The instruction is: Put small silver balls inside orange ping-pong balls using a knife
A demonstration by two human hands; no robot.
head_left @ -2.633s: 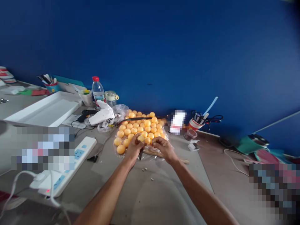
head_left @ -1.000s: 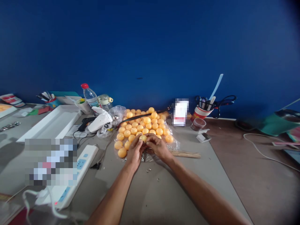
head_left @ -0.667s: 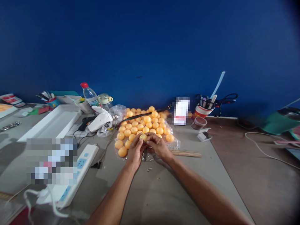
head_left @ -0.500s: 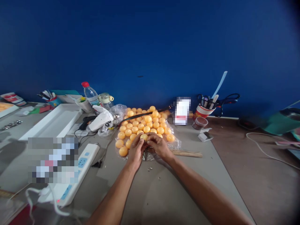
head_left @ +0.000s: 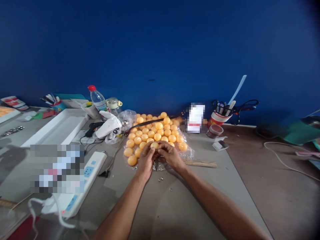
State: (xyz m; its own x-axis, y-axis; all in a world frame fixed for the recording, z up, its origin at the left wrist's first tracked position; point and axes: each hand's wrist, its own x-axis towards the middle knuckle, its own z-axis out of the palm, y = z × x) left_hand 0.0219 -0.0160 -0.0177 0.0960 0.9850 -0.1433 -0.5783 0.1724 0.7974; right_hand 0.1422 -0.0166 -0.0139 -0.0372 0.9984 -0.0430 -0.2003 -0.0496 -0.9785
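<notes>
Grey desktop under a deep blue wall: both my hands pinch one orange ball [head_left: 154, 145], left hand [head_left: 145, 159] and right hand [head_left: 170, 155] fingertips closed on it, steadied at the near edge of the ball pile [head_left: 155, 131]; wooden sticks [head_left: 200, 163] lie right of that pile.

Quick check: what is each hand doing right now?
Left hand: fingers closed on an orange ball, shared with the right.
Right hand: fingers closed on the same ball.
</notes>
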